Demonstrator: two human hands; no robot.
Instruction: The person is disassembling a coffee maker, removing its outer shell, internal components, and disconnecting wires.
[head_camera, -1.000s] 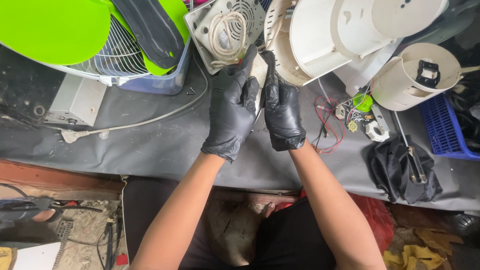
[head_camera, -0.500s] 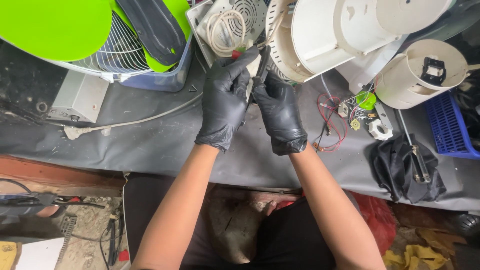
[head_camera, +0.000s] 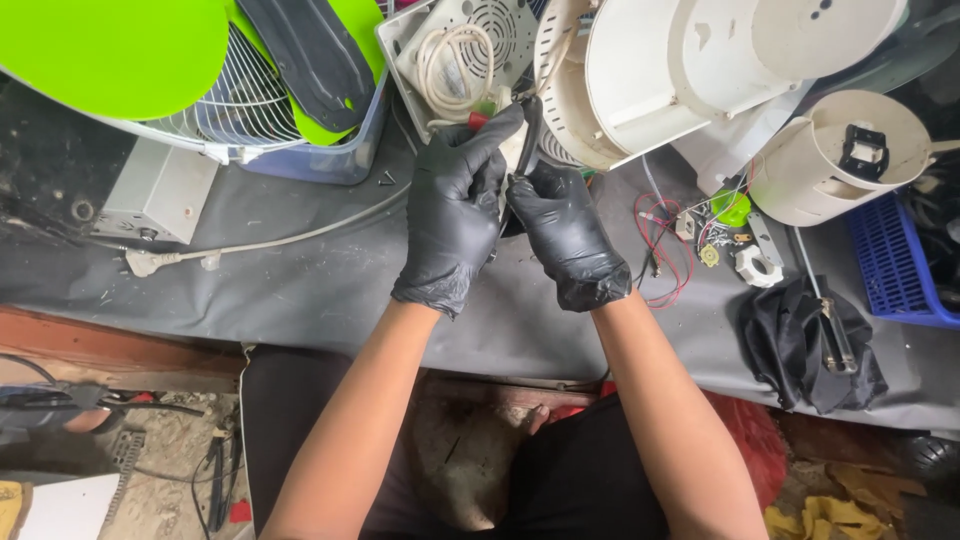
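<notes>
Both hands wear black gloves and meet over the grey sheet-covered workbench, just in front of the white round plastic appliance housing; the left hand is curled, its fingers pressed around a small whitish part, largely hidden; the right hand is closed on a slim dark-handled tool whose tip points up toward the housing; what the tip engages cannot be told.

Judged handling: the whitish part appears light, rigid plastic, liable to crack under a hard squeeze and slippery against glove material; best held by its body, clear of any wires; the tool is stiff and best gripped low on the handle.

Nearby: a white coiled cord in a square vented white cover; loose red wires to the right of the hands; a crumpled black cloth further right.
</notes>
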